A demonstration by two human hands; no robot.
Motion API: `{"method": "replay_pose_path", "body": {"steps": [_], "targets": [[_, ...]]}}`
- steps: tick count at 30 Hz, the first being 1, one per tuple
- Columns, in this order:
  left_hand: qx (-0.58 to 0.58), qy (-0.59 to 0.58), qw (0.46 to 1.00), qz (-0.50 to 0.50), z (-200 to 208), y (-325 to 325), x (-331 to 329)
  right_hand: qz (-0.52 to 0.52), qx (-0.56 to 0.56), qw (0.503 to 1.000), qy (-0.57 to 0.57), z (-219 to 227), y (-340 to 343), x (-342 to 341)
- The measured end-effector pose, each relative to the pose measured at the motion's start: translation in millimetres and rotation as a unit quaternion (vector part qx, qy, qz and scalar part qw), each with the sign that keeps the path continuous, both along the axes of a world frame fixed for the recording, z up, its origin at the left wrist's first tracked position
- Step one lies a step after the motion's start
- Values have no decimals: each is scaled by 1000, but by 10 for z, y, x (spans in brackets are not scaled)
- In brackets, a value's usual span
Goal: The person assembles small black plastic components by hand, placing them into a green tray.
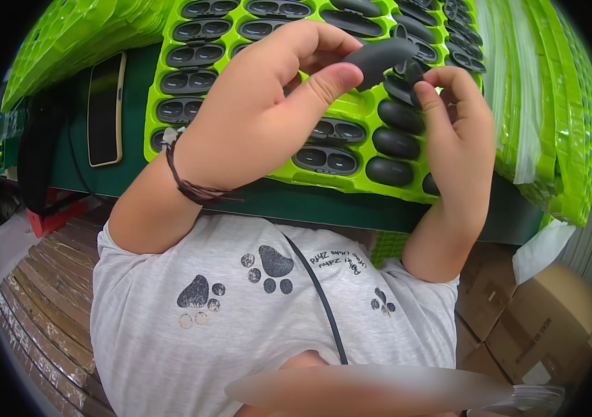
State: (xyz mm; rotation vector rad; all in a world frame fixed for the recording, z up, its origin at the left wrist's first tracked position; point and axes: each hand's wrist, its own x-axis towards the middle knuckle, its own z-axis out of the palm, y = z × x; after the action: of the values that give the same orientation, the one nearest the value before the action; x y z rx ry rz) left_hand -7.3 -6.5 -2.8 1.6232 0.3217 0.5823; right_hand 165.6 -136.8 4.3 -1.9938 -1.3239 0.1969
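Note:
My left hand (254, 115) is closed on a dark grey earbud charging case (381, 61), thumb on its near side, above the green tray. Close by its right end, my right hand (459, 142) pinches a small black piece (414, 72) between thumb and fingertips; it looks like an earbud, but the fingers partly cover it. Beneath both hands lies the bright green moulded tray (355, 105), filled with dark charging cases. An open case (326, 160) in the near row shows two wells. Closed cases (389, 171) sit in a column to its right.
A phone (106, 111) lies on the dark green table (275, 201) at the left. Stacked green trays stand at the far left (94, 31) and at the right (553, 104). Cardboard boxes (539, 326) are below the table at the right, with stacked brown cardboard (45, 306) at the lower left.

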Motion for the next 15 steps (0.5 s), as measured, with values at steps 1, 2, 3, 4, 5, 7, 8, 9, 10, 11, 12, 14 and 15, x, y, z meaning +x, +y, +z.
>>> {"method": "replay_pose_path", "body": {"steps": [1,2,3,4,5,7,8,9,10,11,12,14,15], "targets": [[1,0,1000,1,-15,12,-16,-16,27,997,71,3,0,-22],[-45,-1,999,-18,17,25,-29,-33,54,988,142,6,2,-43],[-91,-3,995,-37,58,31,-31,-33,54,988,142,15,2,-57],[-163,10,986,-44,103,17,-37,-1,93,976,196,28,4,-69],[-163,10,986,-44,113,11,-31,31,132,959,249,43,5,-84],[-252,35,964,-76,115,4,-31,64,149,942,293,78,-5,-143],[-271,30,957,-105,91,35,-34,96,166,922,335,94,-6,-175],[-271,31,956,-104,90,25,-28,96,166,922,336,105,-1,-210],[-273,45,956,-95,92,7,-15,88,182,917,343,113,9,-249],[-275,59,956,-86,92,-4,-8,80,199,912,350,124,22,-282],[-274,59,956,-85,82,-2,-10,71,202,896,390,145,43,-304],[-295,39,950,-95,50,2,-11,84,186,895,398,120,44,-271],[-296,39,950,-96,36,-11,-7,95,170,894,404,104,37,-236]]}}
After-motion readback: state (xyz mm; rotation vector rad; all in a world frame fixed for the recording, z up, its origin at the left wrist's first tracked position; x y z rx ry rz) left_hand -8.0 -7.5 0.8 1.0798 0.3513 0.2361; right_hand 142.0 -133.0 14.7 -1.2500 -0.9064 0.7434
